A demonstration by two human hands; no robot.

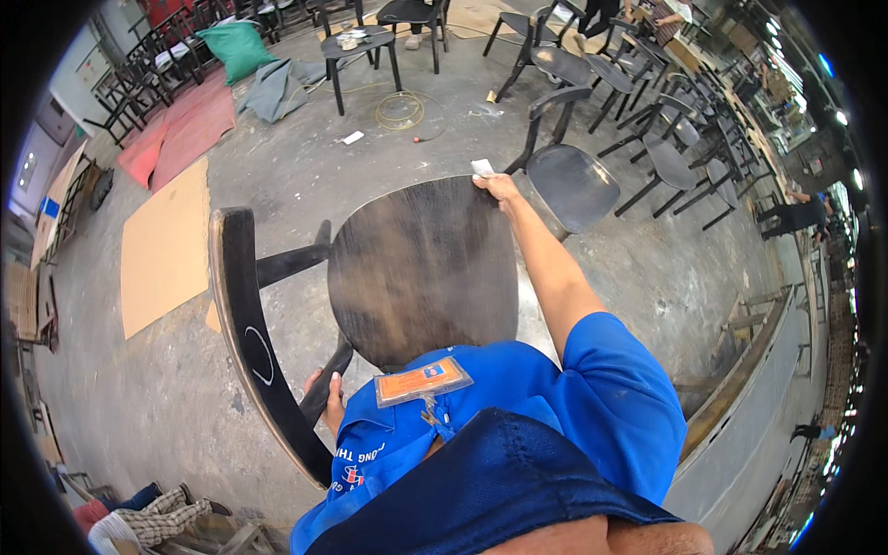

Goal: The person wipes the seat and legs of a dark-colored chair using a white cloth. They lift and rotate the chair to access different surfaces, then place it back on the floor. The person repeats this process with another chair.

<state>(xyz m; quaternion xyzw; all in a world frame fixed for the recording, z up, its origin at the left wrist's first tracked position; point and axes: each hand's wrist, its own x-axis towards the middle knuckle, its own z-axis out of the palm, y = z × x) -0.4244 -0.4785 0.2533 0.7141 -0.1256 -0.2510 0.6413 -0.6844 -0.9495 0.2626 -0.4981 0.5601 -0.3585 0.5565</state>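
A dark wooden chair lies tilted in front of me, its round seat [421, 268] facing up and its curved backrest [242, 314] at the left with a white chalk mark on it. My right hand [497, 188] reaches to the far edge of the seat and presses a small white piece of sandpaper [482, 167] against the rim. My left hand [326, 393] grips a rear post of the chair close to my chest. An orange badge [423, 380] hangs on my blue shirt.
Several dark chairs [573, 180] stand on the concrete floor behind and to the right. A cardboard sheet [165, 245] and red mats [190, 129] lie at left, a green sack [236, 48] farther back. Other people [795, 217] work at right. Cloth [148, 523] is piled at lower left.
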